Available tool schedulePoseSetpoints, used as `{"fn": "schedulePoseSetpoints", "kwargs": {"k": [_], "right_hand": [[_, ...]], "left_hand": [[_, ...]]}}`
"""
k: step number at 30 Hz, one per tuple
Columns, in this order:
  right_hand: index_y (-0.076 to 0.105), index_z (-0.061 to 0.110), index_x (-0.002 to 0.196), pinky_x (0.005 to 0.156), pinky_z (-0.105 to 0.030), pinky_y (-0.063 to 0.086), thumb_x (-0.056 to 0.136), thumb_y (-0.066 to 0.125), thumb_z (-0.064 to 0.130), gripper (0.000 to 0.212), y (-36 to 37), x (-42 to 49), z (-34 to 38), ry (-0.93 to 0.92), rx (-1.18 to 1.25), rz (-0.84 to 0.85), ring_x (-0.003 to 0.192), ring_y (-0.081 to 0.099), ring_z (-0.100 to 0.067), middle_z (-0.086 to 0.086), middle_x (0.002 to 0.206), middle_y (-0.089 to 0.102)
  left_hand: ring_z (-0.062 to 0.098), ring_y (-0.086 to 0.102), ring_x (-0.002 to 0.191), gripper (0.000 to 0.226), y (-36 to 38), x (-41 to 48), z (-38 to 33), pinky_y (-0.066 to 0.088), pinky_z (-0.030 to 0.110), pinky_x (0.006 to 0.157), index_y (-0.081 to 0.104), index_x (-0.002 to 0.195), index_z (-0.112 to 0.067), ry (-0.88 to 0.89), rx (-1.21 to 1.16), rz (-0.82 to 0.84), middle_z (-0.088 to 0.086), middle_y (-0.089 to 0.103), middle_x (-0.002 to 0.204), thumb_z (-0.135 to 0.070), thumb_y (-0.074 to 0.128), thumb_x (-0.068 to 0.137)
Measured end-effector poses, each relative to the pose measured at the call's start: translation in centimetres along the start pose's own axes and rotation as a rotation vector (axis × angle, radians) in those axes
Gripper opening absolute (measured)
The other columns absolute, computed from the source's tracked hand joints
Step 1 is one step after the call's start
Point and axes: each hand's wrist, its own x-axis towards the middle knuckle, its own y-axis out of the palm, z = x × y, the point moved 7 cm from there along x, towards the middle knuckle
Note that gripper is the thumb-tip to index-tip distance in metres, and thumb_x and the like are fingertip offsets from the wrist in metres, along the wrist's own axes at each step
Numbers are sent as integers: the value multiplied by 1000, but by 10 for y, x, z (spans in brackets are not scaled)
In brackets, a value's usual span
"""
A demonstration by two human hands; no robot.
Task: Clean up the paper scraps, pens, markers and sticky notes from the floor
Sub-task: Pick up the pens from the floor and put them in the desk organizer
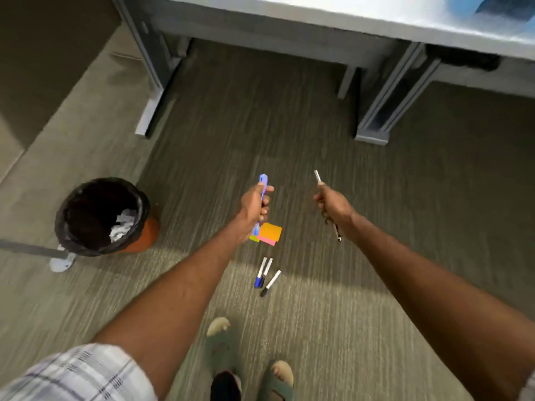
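Two hands are full: the left hand (258, 204) grips a purple-blue plastic pen (263, 183), the right hand (330, 202) a slim silver pen (318, 177). Three white markers (265, 274) and bright sticky notes (267, 234) lie mid-carpet; best set the pens down together before bending again.

Sticky notes (269, 234) are lying on the carpet (318, 157) before the desk (318, 21), markers (265, 276) sitting nearer the feet. Trash bin (101, 215) is standing well left, crumpled paper (121, 227) lying inside it.
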Motion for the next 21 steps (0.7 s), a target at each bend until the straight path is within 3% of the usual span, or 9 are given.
{"fn": "schedulePoseSetpoints", "kwargs": {"k": [5,8,12,16,21], "right_hand": [[64,20,79,50,-28,30,98,34,22,35,-47,1,42,59,95,-103,53,41,-10,6,63,52],[66,22,83,54,-25,31,97,36,17,33,-73,3,81,-4,53,-129,58,43,-8,9,68,55],[62,22,92,49,-17,36,102,37,13,29,-114,1,153,-110,125,-102,56,46,-3,8,71,53],[61,15,105,59,-19,43,105,37,17,24,-165,-13,231,-220,211,-100,65,50,-5,3,78,55],[58,9,114,72,-24,49,106,37,19,25,-241,-32,295,-307,273,-157,77,55,-11,-5,88,60]], "left_hand": [[-2,26,31,32,26,1,-63,17,9,32,60,99,-15,47,60,-1,-3,34,65,-27,31,107],[0,27,35,23,48,4,-108,18,12,34,58,108,-16,56,66,28,-4,35,67,-22,37,102],[0,33,42,16,90,4,-184,24,13,36,58,105,-23,174,138,95,-5,39,70,-26,42,104],[4,41,62,30,144,-11,-266,36,17,50,54,128,-22,330,266,226,-4,47,82,-34,37,107],[9,46,74,35,219,-31,-343,44,26,72,47,133,-24,558,366,313,-2,47,86,-41,32,107]]}}
